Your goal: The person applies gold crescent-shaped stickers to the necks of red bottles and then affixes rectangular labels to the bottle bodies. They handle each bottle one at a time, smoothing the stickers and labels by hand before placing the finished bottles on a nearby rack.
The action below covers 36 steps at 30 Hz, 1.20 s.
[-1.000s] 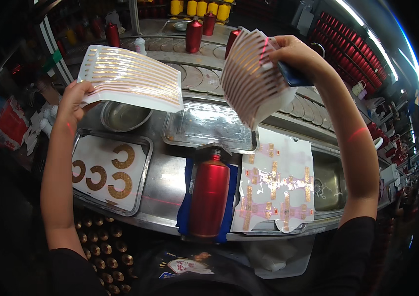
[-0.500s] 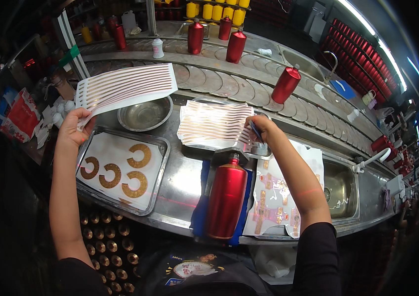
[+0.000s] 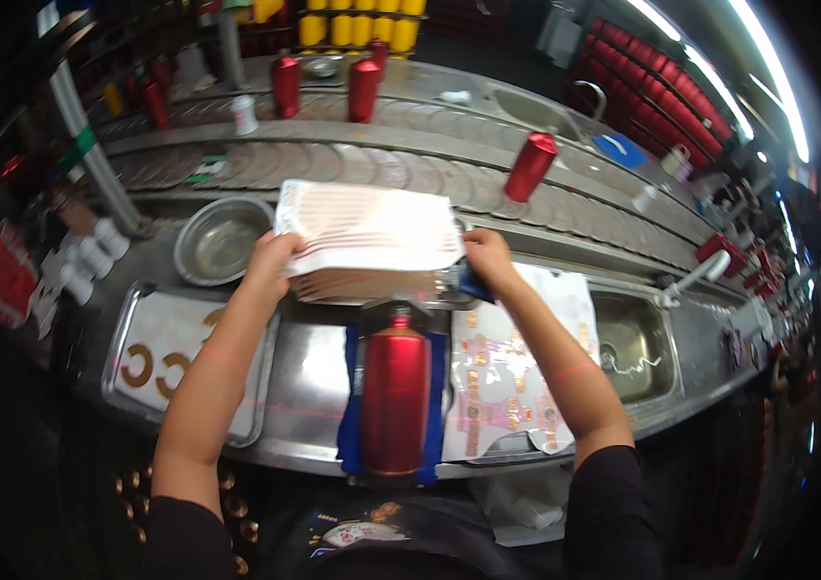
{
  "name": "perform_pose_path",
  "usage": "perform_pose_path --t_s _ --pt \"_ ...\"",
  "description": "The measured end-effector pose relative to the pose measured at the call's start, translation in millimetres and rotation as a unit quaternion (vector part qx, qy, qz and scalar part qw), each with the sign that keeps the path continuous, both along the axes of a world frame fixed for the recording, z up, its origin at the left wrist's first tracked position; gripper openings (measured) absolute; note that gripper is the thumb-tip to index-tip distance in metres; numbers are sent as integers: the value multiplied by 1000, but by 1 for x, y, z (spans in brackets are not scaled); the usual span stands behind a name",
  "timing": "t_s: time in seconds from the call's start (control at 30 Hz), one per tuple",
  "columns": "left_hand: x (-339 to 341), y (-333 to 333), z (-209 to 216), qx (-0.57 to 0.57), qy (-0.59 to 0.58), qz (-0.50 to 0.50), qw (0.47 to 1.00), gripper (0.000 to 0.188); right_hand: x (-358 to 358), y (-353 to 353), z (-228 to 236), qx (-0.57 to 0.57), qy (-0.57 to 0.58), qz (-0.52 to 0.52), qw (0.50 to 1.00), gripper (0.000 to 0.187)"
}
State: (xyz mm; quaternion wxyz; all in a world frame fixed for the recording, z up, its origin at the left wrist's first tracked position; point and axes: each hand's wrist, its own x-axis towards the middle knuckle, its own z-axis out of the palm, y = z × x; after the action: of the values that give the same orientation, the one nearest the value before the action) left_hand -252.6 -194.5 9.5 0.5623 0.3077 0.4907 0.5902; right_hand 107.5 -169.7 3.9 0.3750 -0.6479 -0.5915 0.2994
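Between my two hands spans a white sheet of thin gold stripes (image 3: 372,227), held above a stack of similar striped sheets (image 3: 357,288). My left hand (image 3: 275,263) pinches its left edge. At its right edge, my right hand (image 3: 490,259) is closed around a small dark blue flat thing (image 3: 473,285) of unclear kind, fingertips touching the sheet. A glossy red bottle (image 3: 396,396) lies in front of me over a blue cloth (image 3: 435,406), its neck pointing away. Right of it lies a white sheet with pink and gold decals (image 3: 565,309).
A metal tray (image 3: 261,391) holds a white sheet with C-shaped gold decals at left, behind my forearm. Beyond it is a metal bowl (image 3: 265,208). A conveyor of round-edged plates (image 3: 391,169) carries a red bottle (image 3: 530,166). A sink (image 3: 638,362) sits at right.
My left hand has brought the striped sheet down and rightward, from above the bowl to over the stack. My right hand has met its right edge. The view has shifted, and the bottles appear further left.
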Motion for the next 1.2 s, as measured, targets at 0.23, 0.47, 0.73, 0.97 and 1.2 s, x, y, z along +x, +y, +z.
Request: perform_pose_path --t_s 0.23,0.47,0.73,0.97,1.2 --pt "-5 22 -42 43 223 -30 973 32 13 -42 -13 12 118 -29 993 22" --pt "-49 42 -51 65 469 25 880 37 58 -73 4 -157 543 -125 816 20" --pt "-30 -94 -2 175 254 -69 949 49 64 -164 26 -118 594 -13 796 32" --pt "51 -228 11 81 296 -114 945 53 31 -217 26 -141 528 -54 836 20" --pt "83 -257 -5 55 197 -169 964 67 -39 -271 16 -47 200 84 975 37"
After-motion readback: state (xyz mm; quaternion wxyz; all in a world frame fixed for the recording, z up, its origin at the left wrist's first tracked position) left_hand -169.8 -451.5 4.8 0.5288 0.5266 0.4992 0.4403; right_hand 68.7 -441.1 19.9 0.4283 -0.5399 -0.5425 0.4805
